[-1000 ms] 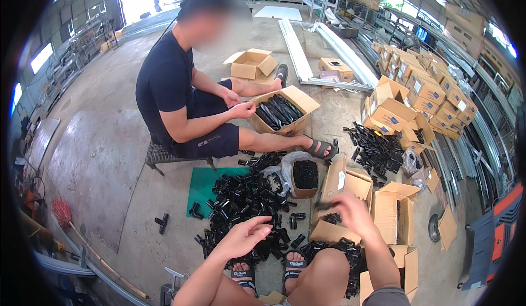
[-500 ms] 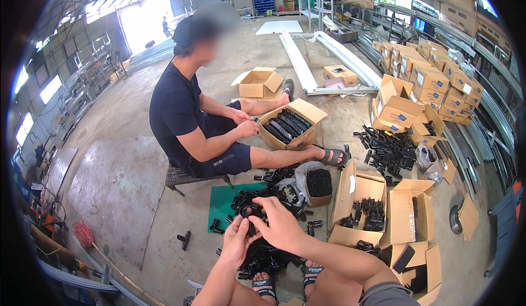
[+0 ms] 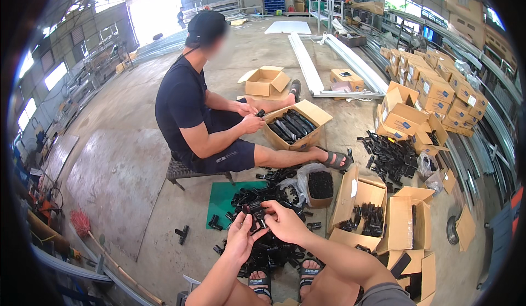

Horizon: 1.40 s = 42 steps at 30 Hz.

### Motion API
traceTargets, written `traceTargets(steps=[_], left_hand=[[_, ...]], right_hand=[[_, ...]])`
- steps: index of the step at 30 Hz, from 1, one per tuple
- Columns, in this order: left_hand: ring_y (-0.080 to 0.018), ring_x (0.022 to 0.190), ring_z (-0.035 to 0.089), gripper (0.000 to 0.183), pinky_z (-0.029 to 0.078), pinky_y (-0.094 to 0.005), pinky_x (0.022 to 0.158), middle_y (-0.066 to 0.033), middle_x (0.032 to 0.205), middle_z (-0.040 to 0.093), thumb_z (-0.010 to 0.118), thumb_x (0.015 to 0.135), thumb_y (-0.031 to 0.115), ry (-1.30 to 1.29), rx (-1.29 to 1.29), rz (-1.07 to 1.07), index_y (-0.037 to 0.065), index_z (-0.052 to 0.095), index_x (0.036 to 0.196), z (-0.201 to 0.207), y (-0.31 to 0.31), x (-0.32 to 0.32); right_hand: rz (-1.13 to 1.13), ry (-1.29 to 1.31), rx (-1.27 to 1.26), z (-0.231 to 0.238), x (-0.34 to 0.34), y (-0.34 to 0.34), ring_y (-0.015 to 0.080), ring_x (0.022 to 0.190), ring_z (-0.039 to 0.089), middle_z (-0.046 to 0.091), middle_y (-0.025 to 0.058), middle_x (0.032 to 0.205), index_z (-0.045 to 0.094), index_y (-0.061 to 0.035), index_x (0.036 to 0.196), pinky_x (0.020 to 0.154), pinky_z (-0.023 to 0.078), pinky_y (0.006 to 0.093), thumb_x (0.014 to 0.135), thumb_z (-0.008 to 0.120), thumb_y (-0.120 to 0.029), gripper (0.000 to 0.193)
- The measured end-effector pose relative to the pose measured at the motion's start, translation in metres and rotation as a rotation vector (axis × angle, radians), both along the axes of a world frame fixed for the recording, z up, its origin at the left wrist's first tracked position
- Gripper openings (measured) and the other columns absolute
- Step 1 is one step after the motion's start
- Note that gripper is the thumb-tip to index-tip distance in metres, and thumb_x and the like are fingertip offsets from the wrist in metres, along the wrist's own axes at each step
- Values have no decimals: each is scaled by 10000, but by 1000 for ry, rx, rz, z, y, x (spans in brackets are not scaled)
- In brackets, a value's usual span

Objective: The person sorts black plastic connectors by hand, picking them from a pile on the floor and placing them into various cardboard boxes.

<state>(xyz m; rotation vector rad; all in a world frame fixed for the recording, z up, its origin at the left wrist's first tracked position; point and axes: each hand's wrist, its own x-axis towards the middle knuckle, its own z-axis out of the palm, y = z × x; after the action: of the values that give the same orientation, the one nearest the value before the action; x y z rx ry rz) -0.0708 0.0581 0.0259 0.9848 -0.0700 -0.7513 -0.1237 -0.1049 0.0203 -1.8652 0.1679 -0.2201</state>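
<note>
Low in front of me, my left hand [image 3: 240, 239] grips a black plastic pipe fitting [image 3: 253, 209] between thumb and fingers. My right hand [image 3: 286, 225] closes on the same fitting from its right side, fingertips bent against it. The fingers partly cover the piece, so its full shape is hard to make out. Beneath and beyond both hands lies a heap of similar black fittings [image 3: 268, 254], spreading over a green mat [image 3: 218, 197]. One T-shaped fitting [image 3: 182, 234] rests apart on the floor at the left.
A co-worker [image 3: 183, 95] on a low stool holds a small black piece beside a carton [image 3: 312, 139] of stacked black parts. Open cartons [image 3: 408, 218] stand at my right, with another black pile [image 3: 392, 155] beyond. A broom [image 3: 82, 225] lies left; stacked boxes [image 3: 435, 89] fill the back right.
My right hand has come lower beside the fitting, its fingers now bent in against it. The co-worker's hands have shifted, showing the small black piece more plainly. The whole view has turned slightly.
</note>
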Motion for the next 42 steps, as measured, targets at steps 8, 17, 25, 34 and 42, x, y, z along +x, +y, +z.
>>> traceTargets(steps=[8,17,25,34,42], left_hand=[[-112,1044,610,320,579,-389,934,-33,1130,620,509,1054,188,-141,89,-2,65,480,1348,-6,-6,-5],[-137,1046,609,313,582,-351,922,-62,1180,608,547,1036,171,-319,110,-109,11,487,1298,-7,-5,-7],[-117,1070,612,290,567,-334,914,-59,1195,622,597,1009,141,-440,262,-66,3,568,1263,-14,1,-3],[-155,1080,632,477,565,-312,905,-80,1248,620,606,991,78,-227,136,-176,51,438,1436,2,4,-2],[-158,1087,627,734,556,-306,904,-116,1267,616,624,945,-29,-323,58,-176,82,251,1568,10,2,-4]], right_hand=[[-70,38,25,-1,1,1,202,839,693,700,160,1046,592,20,1221,788,549,352,935,672,-213,377],[-113,78,-165,18,-2,0,197,819,696,717,145,925,664,12,1097,756,540,327,910,699,-242,318],[-45,-117,74,9,-2,-16,191,870,675,667,131,991,631,2,1195,794,547,325,890,730,-207,383],[26,-56,186,18,-7,-4,129,864,650,679,97,1012,584,-24,1265,788,540,279,928,697,-159,380],[30,-25,304,24,-9,-10,128,950,636,628,73,1094,569,-38,1316,857,515,279,948,672,-105,388]])
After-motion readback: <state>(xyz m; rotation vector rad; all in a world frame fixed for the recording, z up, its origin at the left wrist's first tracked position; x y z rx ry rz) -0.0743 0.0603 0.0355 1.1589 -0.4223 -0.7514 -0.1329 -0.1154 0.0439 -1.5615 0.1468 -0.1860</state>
